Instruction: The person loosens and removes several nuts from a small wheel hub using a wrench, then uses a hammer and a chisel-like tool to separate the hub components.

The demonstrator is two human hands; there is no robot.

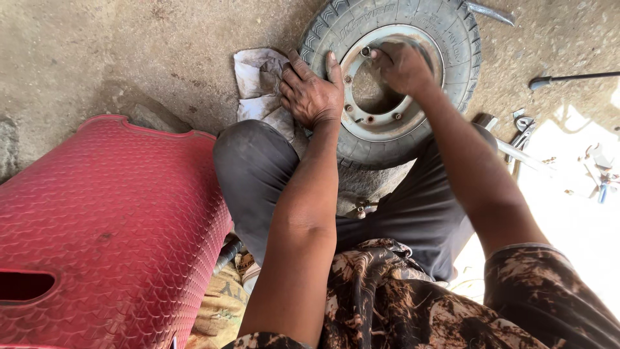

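Note:
A small black tyre (452,39) on a grey metal rim (387,123) with several bolt holes lies on the ground in front of my knees. My left hand (311,90) presses flat on the tyre's left side, fingers spread. My right hand (402,64) reaches into the rim's centre, its fingertips pinched on a small bolt or nut (366,51) at the rim's upper left edge. A dirty white rag (258,84) lies crumpled on the ground just left of my left hand.
A red textured plastic stool (110,226) stands at the left. Metal tools (520,132) and small parts lie on the concrete at the right, with a long rod (568,78) beyond. A metal bar (489,12) sticks out behind the tyre. A sack (223,304) lies beneath the stool's edge.

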